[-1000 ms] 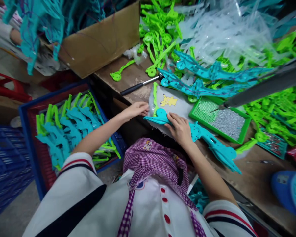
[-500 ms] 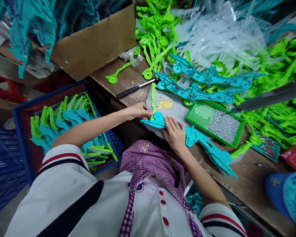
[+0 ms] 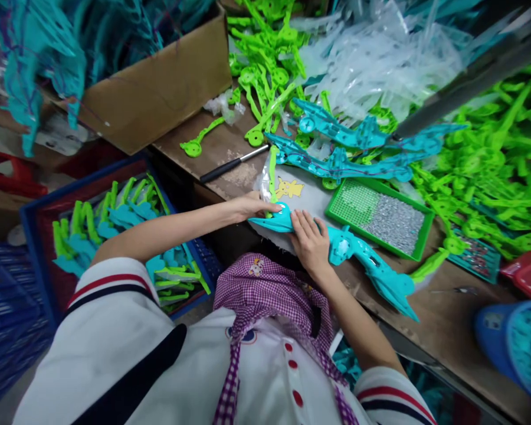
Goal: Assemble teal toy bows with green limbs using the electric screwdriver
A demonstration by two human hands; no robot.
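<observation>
Touching a turquoise part (image 3: 367, 260), my fingers (image 3: 307, 224) bend slightly, both grips unclear; green tray (image 3: 350, 202) beyond, scuffed bench (image 3: 242, 180) beneath.

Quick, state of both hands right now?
Left hand: fingertips at the turquoise part's round end; whether pinching, cannot be told.
Right hand: laid over the same part, fingers extended; any grip beneath is hidden.

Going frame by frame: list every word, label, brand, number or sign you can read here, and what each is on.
No text can be read.
Round emblem on the white shirt: partly covered by the apron strap; any lettering too blurred.
Pale patch on the blue bucket: too small and blurred.
Yellow cartoon figure on the grey sheet: picture only.
</observation>
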